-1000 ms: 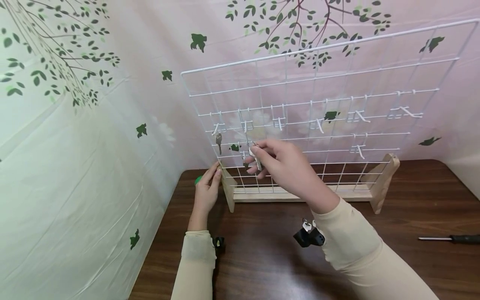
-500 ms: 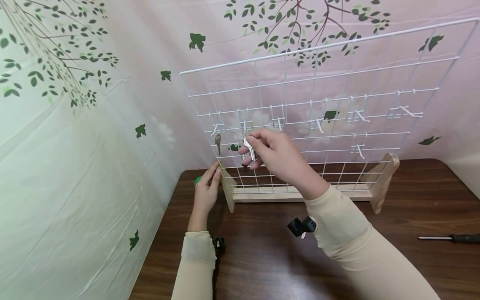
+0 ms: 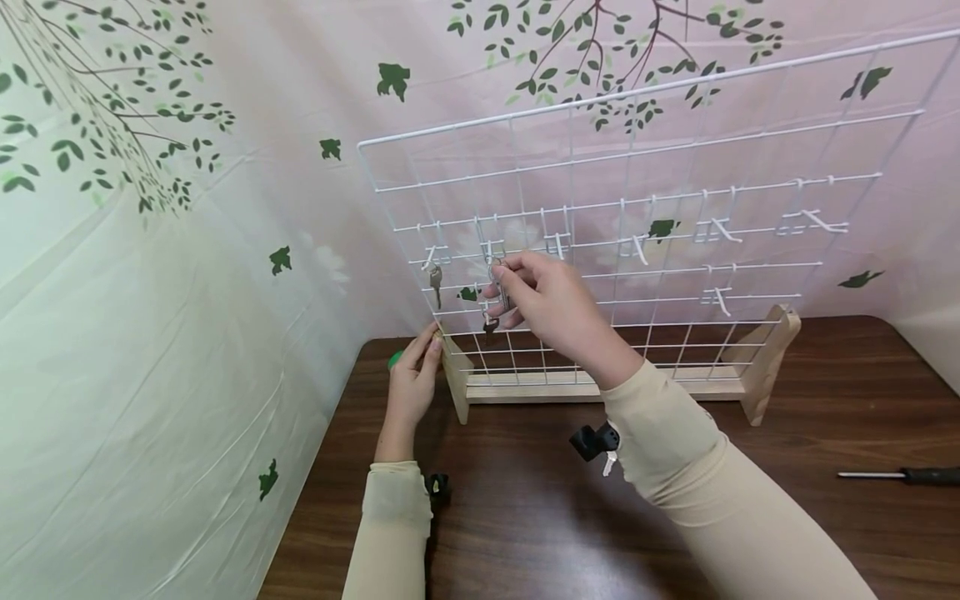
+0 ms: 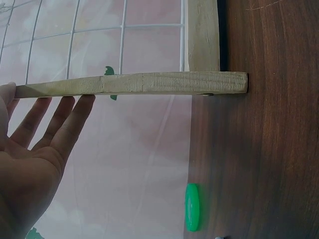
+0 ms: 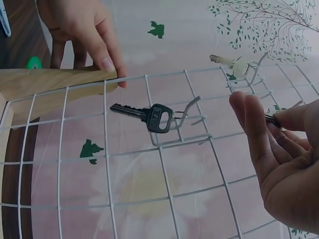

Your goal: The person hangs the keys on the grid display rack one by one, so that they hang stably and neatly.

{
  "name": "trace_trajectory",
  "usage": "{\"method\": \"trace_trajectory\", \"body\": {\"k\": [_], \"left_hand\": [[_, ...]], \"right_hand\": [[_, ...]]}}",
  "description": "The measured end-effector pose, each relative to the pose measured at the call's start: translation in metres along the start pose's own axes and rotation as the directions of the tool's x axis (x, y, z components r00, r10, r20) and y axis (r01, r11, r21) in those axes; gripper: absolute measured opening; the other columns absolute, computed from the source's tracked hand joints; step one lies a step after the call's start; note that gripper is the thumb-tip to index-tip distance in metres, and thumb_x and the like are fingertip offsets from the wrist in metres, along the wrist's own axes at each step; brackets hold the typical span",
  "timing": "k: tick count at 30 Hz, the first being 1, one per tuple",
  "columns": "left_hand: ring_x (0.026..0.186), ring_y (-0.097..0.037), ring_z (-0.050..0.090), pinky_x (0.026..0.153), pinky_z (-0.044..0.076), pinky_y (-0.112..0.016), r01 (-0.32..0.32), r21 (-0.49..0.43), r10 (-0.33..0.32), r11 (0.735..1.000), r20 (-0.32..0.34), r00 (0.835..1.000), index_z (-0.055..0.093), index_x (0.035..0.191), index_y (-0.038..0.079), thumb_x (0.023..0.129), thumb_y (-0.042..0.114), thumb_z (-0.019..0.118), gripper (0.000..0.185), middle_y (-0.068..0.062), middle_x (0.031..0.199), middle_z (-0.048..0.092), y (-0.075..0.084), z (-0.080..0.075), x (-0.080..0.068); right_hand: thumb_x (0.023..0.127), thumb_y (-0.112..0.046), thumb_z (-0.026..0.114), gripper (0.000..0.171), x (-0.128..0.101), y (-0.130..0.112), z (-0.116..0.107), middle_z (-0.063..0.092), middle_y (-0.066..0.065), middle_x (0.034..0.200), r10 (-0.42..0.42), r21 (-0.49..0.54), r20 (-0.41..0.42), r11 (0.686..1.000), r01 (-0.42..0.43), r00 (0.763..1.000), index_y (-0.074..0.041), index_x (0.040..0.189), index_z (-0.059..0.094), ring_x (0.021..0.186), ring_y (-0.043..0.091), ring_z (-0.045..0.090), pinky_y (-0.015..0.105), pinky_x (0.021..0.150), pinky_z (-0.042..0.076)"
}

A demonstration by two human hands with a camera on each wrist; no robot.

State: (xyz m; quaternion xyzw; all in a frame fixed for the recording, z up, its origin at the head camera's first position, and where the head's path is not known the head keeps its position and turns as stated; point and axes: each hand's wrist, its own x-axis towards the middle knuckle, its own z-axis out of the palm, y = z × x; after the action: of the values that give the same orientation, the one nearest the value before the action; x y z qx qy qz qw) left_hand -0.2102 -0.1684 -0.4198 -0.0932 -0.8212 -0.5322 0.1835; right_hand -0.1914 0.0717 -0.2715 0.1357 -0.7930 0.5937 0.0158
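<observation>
A white wire grid stands upright in a wooden stand on a dark wooden table. My right hand pinches a silver key just under a hook in the upper row; the right wrist view shows the right hand with the key between thumb and fingers. A silver key hangs on the leftmost hook, and a black-headed key hangs on a lower hook. My left hand rests with straight fingers against the stand's left foot.
Several empty hooks line the grid to the right. A screwdriver lies at the table's right edge. A green disc sits by the left foot, near the patterned backdrop sheet.
My right hand has risen up and to the left with the silver key, from the lower row to the upper hook row. The left hand has stayed on the stand's foot.
</observation>
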Motion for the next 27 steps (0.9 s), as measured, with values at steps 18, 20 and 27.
{"method": "trace_trajectory", "body": {"k": [18, 20, 27], "left_hand": [[0.145, -0.041, 0.057, 0.121, 0.046, -0.063, 0.017, -0.003, -0.017, 1.0, 0.009, 1.0, 0.063, 0.15, 0.009, 0.112, 0.016, 0.057, 0.039, -0.021, 0.152, 0.063, -0.01, 0.001, 0.003], [0.145, -0.04, 0.057, 0.121, 0.046, -0.062, 0.012, 0.001, -0.012, 1.0, 0.003, 1.0, 0.063, 0.151, 0.01, 0.112, 0.016, 0.058, 0.04, -0.021, 0.152, 0.063, -0.019, 0.003, 0.005], [0.144, -0.031, 0.06, 0.118, 0.051, -0.057, -0.009, 0.004, 0.009, 1.0, 0.015, 1.0, 0.065, 0.15, 0.02, 0.111, 0.021, 0.061, 0.039, -0.011, 0.153, 0.064, -0.035, 0.002, 0.006]], "right_hand": [[0.11, -0.05, 0.056, 0.059, -0.088, 0.034, -0.067, 0.075, 0.017, 0.135, 0.025, -0.306, -0.135, 0.95, -0.066, 0.99, -0.012, 0.156, 0.05, 0.09, 0.023, 0.082, 0.031, 0.077, 0.066], [0.111, -0.047, 0.057, 0.061, -0.099, 0.051, -0.081, 0.076, 0.02, 0.13, 0.046, -0.321, -0.174, 0.942, -0.101, 0.984, -0.008, 0.156, 0.049, 0.085, 0.02, 0.082, 0.025, 0.073, 0.064], [0.111, -0.043, 0.058, 0.073, -0.125, 0.118, -0.12, 0.076, 0.029, 0.116, 0.239, -0.352, -0.181, 0.89, -0.29, 0.954, 0.01, 0.157, 0.039, 0.072, 0.014, 0.079, 0.023, 0.063, 0.059]]}}
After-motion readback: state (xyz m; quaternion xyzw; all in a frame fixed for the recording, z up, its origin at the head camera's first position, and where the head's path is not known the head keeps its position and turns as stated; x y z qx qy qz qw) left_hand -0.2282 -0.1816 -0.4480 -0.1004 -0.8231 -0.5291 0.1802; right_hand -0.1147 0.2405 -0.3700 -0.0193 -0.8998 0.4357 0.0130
